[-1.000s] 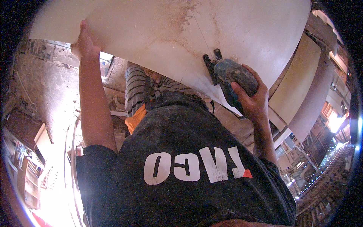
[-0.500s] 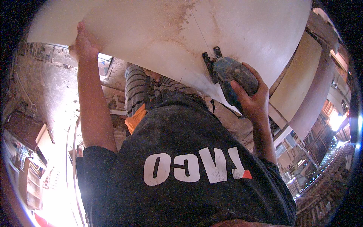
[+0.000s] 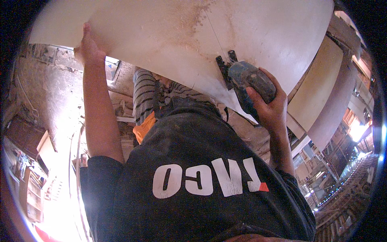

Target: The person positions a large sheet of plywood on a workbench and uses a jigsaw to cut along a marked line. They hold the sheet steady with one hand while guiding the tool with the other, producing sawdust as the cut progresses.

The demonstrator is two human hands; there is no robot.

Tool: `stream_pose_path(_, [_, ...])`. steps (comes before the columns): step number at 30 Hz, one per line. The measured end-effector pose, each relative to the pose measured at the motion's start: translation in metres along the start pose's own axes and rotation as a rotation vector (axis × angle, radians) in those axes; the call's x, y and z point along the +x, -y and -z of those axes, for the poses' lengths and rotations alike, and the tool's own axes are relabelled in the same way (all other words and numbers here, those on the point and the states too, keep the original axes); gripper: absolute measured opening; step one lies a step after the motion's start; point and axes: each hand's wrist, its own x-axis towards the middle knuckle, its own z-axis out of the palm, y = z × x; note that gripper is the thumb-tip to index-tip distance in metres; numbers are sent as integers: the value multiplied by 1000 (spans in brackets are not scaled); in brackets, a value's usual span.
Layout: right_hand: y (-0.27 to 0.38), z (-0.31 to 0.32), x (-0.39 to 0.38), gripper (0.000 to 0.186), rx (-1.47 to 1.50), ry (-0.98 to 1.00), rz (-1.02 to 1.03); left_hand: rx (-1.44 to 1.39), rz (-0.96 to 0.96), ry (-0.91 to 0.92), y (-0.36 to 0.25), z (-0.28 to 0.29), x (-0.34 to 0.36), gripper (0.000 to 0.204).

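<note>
Your hands, well apart.
Right hand [image 3: 273, 103]: clamped round dusty jigsaw [image 3: 254, 80] on pale board [image 3: 141, 36]; left hand [image 3: 91, 49]: gripping the board's near edge.

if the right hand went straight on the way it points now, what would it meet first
The right hand would first meet the dusty blue-black handheld power tool it grips; beyond, the broad pale panel seems to continue, though depth is unclear.

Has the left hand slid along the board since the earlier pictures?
No, not visibly: judged against the board, the left hand keeps its grip at about the same place on the near edge.
</note>
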Motion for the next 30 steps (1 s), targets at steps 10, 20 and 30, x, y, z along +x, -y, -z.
stream_pose_path(10, [-1, -3, 1, 58, -18, -21, 18, 53, -6, -27, -4, -7, -9, 65])
stream_pose_path(20, [8, -1, 2, 58, 29, 22, 27, 125, -31, 12, -4, 2, -4, 62])
stream_pose_path(30, [7, -2, 2, 58, 8, 12, 9, 82, -26, -105, -5, -10, -18, 76])
